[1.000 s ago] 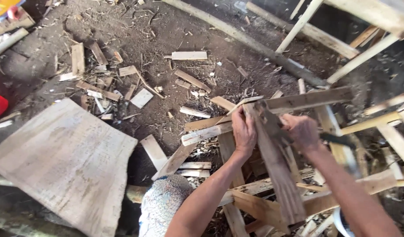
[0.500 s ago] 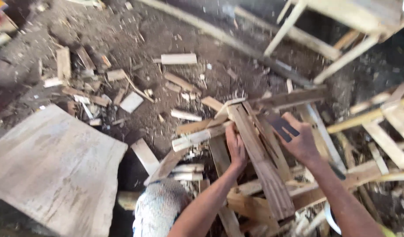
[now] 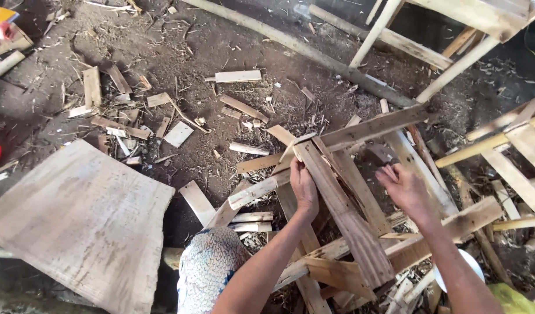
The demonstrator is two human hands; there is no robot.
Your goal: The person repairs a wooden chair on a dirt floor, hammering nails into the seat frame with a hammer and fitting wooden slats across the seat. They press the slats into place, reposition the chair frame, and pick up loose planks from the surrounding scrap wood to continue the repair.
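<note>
Currently: left hand [image 3: 304, 187] clamped on slanted plank [image 3: 343, 212]; right hand [image 3: 404, 187] open above; loose stack [image 3: 337, 256] may slip.

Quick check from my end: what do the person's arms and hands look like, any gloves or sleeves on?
Both arms are bare from the bottom edge of the picture to the fingertips: no sleeves show. The left hand and the right hand wear no gloves. No watch, ring or bracelet can be made out on either wrist.
</note>
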